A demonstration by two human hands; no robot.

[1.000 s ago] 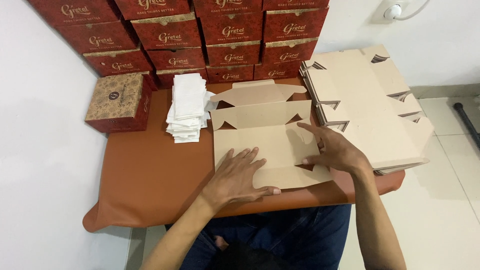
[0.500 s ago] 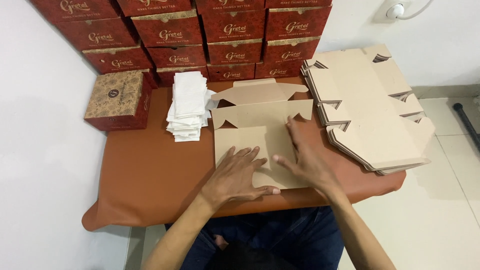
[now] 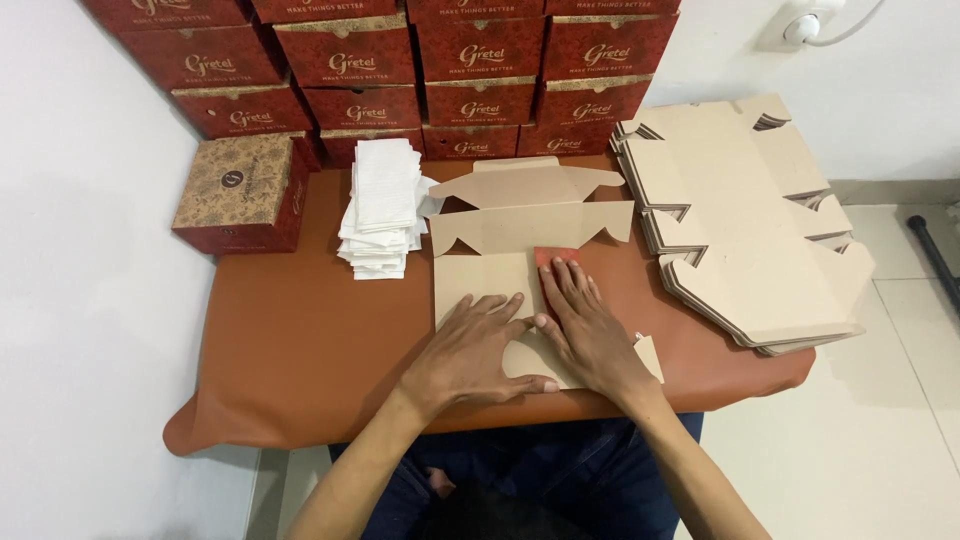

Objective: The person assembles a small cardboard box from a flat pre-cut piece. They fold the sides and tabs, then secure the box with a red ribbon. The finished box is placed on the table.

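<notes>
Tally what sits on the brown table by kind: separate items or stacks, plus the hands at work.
Flat cardboard box blank under the hands: 1
Stack of unfolded cardboard blanks: 1
Pile of white paper sheets: 1
Assembled patterned brown and red box: 1
Hands pressing the blank: 2, left hand and right hand
Total: 6, leaving out the red boxes stacked behind, cut off by the frame.
</notes>
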